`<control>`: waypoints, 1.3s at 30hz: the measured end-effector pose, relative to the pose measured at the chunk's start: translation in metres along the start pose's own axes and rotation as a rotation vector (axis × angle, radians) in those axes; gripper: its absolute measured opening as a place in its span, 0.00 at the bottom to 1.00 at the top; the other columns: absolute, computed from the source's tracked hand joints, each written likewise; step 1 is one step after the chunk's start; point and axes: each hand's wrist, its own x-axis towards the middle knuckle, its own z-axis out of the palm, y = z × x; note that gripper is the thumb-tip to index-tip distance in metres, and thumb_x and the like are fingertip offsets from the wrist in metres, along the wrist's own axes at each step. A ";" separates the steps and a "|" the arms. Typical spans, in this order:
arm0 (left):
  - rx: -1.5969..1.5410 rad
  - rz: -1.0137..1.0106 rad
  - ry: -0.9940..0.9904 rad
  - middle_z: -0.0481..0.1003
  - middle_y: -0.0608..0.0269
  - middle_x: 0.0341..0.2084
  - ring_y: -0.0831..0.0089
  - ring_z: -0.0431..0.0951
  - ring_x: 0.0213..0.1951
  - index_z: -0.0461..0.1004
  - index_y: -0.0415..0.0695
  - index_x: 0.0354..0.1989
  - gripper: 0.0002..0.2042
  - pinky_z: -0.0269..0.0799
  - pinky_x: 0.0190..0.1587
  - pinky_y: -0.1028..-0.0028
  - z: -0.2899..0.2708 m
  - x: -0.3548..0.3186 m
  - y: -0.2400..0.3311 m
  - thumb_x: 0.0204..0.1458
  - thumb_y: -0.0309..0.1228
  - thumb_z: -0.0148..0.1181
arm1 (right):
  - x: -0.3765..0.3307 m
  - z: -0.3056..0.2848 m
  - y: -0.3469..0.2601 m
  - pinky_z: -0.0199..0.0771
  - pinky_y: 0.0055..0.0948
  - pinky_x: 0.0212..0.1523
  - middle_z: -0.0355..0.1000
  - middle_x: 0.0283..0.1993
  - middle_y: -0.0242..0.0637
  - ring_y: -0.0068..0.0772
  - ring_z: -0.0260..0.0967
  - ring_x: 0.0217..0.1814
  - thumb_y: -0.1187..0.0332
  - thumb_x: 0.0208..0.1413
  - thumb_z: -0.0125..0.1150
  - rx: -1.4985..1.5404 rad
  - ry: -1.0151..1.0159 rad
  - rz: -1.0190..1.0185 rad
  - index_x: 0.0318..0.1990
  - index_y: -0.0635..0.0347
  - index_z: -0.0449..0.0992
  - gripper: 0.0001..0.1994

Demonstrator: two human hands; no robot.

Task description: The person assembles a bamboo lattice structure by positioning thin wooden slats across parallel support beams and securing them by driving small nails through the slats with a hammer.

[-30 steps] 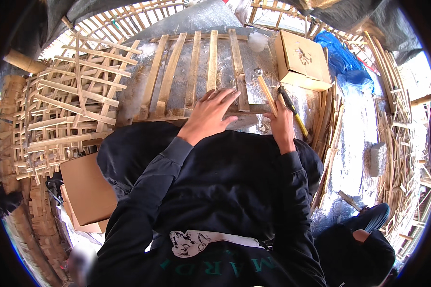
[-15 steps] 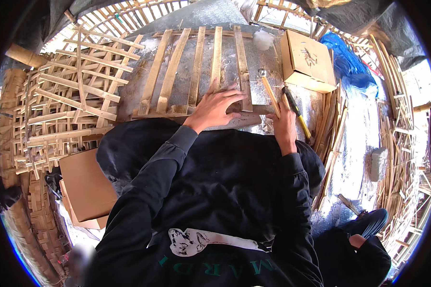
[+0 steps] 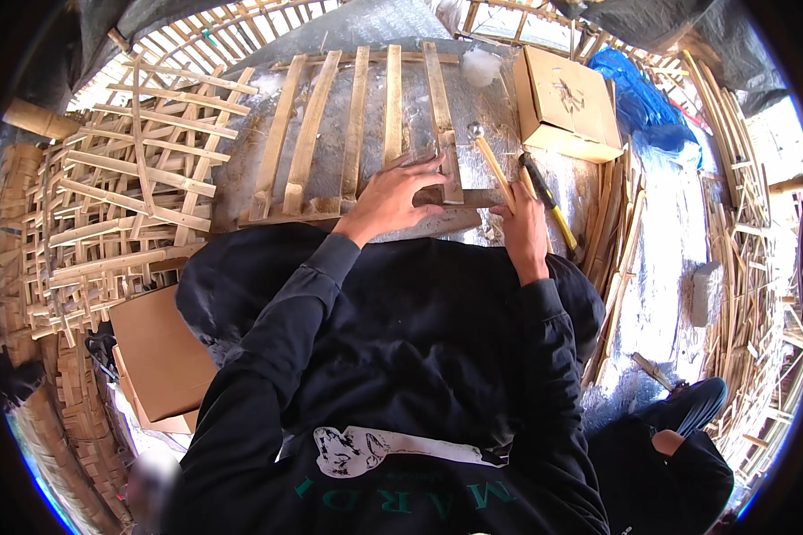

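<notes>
Silvery sheeting (image 3: pixel 335 125) underlay slats (image 3: pixel 393 98) your unclenched left hand (image 3: pixel 385 203) seemingly aligned, steadiness likely needed next; your right hand (image 3: pixel 525 227) gripped a wooden handle (image 3: pixel 494 168).

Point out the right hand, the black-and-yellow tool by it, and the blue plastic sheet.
Right hand (image 3: pixel 526 223): head view, back of the hand.
Black-and-yellow tool (image 3: pixel 549 201): head view, middle of its length.
Blue plastic sheet (image 3: pixel 642 100): head view, crumpled middle.

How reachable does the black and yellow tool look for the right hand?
Probably yes: the tool lies beside the right hand, with nothing visible across it. That hand grips a wooden stick, though, which may need putting down first.
</notes>
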 end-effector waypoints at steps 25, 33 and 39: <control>0.253 -0.083 -0.136 0.71 0.66 0.74 0.60 0.72 0.71 0.79 0.52 0.64 0.28 0.60 0.78 0.54 -0.019 0.005 0.028 0.50 0.28 0.61 | 0.002 -0.010 -0.007 0.72 0.56 0.43 0.78 0.38 0.60 0.70 0.76 0.45 0.75 0.54 0.75 0.011 -0.003 -0.057 0.47 0.66 0.76 0.15; 0.065 -0.015 -0.699 0.73 0.63 0.72 0.58 0.73 0.71 0.78 0.62 0.69 0.24 0.67 0.75 0.57 -0.078 0.074 -0.015 0.68 0.45 0.47 | 0.005 -0.008 -0.012 0.72 0.54 0.44 0.78 0.39 0.59 0.68 0.76 0.45 0.77 0.53 0.75 0.073 0.022 -0.069 0.46 0.68 0.77 0.15; 0.288 -0.052 -0.626 0.73 0.61 0.71 0.54 0.81 0.62 0.89 0.56 0.52 0.17 0.75 0.69 0.58 -0.065 0.074 0.023 0.59 0.36 0.57 | 0.005 -0.009 -0.005 0.72 0.53 0.42 0.78 0.37 0.57 0.66 0.76 0.44 0.77 0.53 0.75 0.070 0.017 -0.026 0.47 0.68 0.78 0.15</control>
